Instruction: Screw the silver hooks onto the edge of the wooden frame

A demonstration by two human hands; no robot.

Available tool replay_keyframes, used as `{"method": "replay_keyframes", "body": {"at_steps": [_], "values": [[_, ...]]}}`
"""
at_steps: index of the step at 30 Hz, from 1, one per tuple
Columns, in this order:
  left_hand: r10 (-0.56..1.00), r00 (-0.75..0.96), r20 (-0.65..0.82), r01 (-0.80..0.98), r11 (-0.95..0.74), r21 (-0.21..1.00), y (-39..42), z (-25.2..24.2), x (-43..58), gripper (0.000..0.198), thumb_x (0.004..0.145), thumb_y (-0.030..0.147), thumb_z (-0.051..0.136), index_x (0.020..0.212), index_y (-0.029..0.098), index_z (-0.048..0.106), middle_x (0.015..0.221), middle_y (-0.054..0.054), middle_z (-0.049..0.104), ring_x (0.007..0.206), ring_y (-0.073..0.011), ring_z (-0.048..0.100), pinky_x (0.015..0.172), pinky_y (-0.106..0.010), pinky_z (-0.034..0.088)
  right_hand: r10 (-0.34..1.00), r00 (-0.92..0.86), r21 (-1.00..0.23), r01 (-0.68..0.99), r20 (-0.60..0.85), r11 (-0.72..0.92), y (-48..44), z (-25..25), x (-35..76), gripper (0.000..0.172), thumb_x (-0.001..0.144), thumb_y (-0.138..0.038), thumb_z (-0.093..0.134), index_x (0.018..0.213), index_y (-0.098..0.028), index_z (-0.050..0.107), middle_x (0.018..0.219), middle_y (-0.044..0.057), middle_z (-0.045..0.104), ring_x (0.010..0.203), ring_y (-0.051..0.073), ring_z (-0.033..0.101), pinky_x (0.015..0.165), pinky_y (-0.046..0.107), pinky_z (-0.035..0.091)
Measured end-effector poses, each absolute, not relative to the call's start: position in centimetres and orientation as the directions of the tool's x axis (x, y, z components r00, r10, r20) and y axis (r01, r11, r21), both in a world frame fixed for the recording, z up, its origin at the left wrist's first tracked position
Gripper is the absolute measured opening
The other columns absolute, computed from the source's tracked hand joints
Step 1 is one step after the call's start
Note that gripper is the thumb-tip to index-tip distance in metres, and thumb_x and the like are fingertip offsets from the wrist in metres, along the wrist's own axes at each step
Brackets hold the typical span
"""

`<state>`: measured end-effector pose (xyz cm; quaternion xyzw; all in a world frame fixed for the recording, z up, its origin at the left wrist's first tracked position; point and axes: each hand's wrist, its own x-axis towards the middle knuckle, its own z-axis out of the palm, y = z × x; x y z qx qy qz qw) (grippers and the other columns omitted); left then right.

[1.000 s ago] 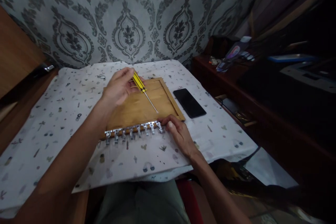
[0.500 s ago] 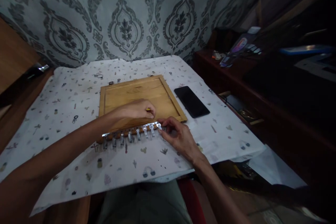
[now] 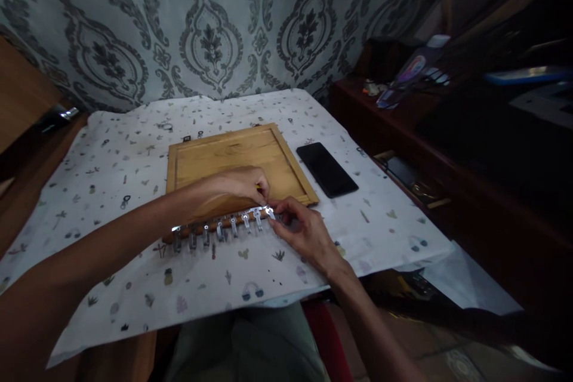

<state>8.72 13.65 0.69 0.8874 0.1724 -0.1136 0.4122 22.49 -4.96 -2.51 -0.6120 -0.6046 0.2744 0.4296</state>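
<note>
A framed wooden board (image 3: pixel 233 161) lies on the cloth-covered table. Along its near edge runs a metal strip with several hanging metal clips (image 3: pixel 219 231). My left hand (image 3: pixel 250 184) reaches over the board, its fingers closed on a small yellow item (image 3: pixel 258 187), mostly hidden, just above the strip's right end. My right hand (image 3: pixel 299 228) pinches the rightmost metal clip (image 3: pixel 269 212) between thumb and fingers. The two hands' fingertips are close together there.
A black phone (image 3: pixel 327 169) lies right of the board on the patterned cloth (image 3: pixel 286 280). Farther right, a dark red surface (image 3: pixel 349 95) bears a bottle (image 3: pixel 414 68). A patterned wall covering (image 3: pixel 210 36) rises behind the table.
My left hand has moved slightly right and down, toward the rightmost clip. My right hand keeps its pinch there. The whole view has shifted a little.
</note>
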Motion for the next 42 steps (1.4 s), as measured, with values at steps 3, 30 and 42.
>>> {"method": "replay_keyframes", "body": {"at_steps": [3,30,42], "values": [[0.184,0.921,-0.344,0.383,-0.596,0.706,13.9,0.6,8.8,0.013,0.071,0.030,0.074,0.075,0.018,0.073,0.071,0.003,0.070,0.064,-0.0107,0.057,0.060,-0.023,0.038,0.976,0.115,-0.856,0.506,0.185,0.103,-4.9,-2.5,22.5,0.011,0.082,-0.030,0.065,0.084,-0.023,0.057,0.084,0.004,0.071,0.067,0.017,0.056,0.065,0.029,0.046],[0.198,0.929,-0.311,0.367,-0.596,0.715,12.6,2.3,8.4,0.008,0.076,0.022,0.067,0.071,0.016,0.068,0.067,0.004,0.065,0.066,-0.0100,0.053,0.063,-0.023,0.034,0.959,0.133,-0.787,0.605,0.252,0.123,-6.4,-2.9,22.8,0.015,0.090,-0.037,0.067,0.085,-0.023,0.066,0.080,0.005,0.069,0.070,0.019,0.062,0.066,0.031,0.051],[0.192,0.936,-0.295,0.349,-0.611,0.710,13.3,0.9,8.5,0.007,0.073,0.023,0.069,0.071,0.016,0.069,0.066,0.004,0.065,0.064,-0.0104,0.054,0.060,-0.023,0.034,0.997,0.071,-0.916,0.397,-0.031,-0.057,-6.0,-1.9,22.3,0.027,0.091,-0.042,0.059,0.077,-0.020,0.066,0.068,0.001,0.064,0.062,0.016,0.056,0.057,0.027,0.042]]}}
